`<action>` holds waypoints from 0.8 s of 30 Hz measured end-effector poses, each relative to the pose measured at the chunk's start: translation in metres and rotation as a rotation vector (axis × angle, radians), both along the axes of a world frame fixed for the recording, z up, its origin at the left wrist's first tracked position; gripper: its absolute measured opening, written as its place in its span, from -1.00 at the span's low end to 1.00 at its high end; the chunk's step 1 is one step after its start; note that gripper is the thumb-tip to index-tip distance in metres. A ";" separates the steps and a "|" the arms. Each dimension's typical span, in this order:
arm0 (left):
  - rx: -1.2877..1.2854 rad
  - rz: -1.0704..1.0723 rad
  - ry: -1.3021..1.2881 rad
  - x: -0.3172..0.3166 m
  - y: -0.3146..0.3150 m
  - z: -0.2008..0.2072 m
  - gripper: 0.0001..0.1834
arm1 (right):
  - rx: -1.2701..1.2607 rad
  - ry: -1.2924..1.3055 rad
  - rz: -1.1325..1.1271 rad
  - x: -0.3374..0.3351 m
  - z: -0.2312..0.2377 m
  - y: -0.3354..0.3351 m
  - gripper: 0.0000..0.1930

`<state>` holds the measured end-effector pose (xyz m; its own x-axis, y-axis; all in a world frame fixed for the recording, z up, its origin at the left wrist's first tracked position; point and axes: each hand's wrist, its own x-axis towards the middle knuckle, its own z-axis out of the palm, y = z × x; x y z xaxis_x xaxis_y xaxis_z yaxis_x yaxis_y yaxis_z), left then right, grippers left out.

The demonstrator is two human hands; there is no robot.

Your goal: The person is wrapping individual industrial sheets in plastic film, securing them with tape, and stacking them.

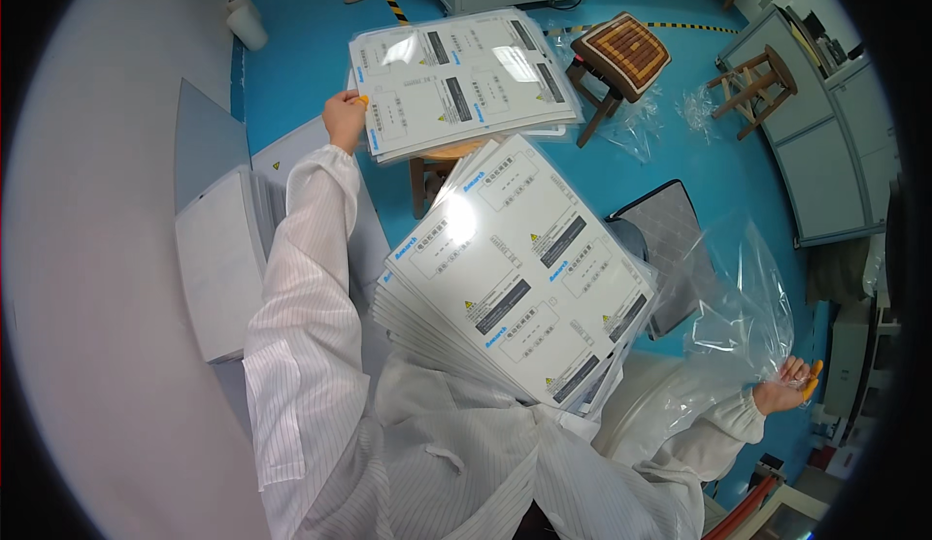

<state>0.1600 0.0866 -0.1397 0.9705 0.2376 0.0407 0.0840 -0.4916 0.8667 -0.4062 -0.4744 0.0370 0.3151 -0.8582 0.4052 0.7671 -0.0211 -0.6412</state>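
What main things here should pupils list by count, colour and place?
Near sheets: one fanned stack, white, centre
Far sheets: one stack, white, top centre
Plastic film: one piece, clear, lower right
Loose plastic: several pieces, clear, upper right
Cushioned stool: one, brown, top centre
Other stools: at least two, brown, right and under far sheets
Quilted pad: one, grey, right
Left stack: one, white, far left
Cabinets: several, grey, top and right
Floor: one, blue, throughout
Sleeves: two, striped white, left and right
Left hand: one, orange-capped, gripping far sheets
Right hand: one, orange-capped, gripping plastic film
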 end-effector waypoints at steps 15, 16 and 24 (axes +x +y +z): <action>0.369 -0.916 0.264 -0.190 0.009 0.098 -0.69 | -0.483 0.759 0.372 0.165 -0.027 0.238 -0.41; 0.370 -0.907 0.268 -0.204 0.011 0.104 -0.69 | -0.573 0.823 0.427 0.179 -0.025 0.260 -0.42; 0.564 -0.936 0.248 -0.231 0.005 0.124 -0.67 | -0.789 0.913 0.661 0.237 -0.071 0.357 -0.80</action>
<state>-0.0706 0.0915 -0.0153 0.7532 -0.5816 -0.3073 -0.3852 -0.7686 0.5108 -0.1694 -0.1175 -0.0335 0.9861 -0.0869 0.1414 0.0938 -0.4110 -0.9068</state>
